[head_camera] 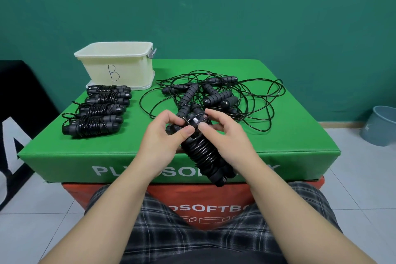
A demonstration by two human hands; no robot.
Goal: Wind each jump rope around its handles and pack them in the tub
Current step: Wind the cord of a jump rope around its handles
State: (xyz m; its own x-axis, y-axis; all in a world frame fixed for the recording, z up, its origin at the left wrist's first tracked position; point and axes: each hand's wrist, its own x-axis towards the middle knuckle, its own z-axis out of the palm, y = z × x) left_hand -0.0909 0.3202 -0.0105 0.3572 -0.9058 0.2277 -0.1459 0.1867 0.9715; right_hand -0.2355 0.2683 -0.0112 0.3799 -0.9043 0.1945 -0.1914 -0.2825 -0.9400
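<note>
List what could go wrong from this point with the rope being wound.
1. Both hands, left and right, pinch the cord end at the top of the held bundle; a slip could let the coils spring loose.
2. The bundle hangs past the green block's front edge, so a drop may land on the floor.
3. The loose ropes are tangled; pulling one may drag the others.

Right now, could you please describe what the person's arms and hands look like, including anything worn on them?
Both the left hand and right hand are bare, with no gloves, rings, watch or bracelets visible. The forearms are uncovered too, with no sleeves in the frame. Fingernails are short and unpainted. The only clothing visible is black-and-white plaid shorts at the lap.
</note>
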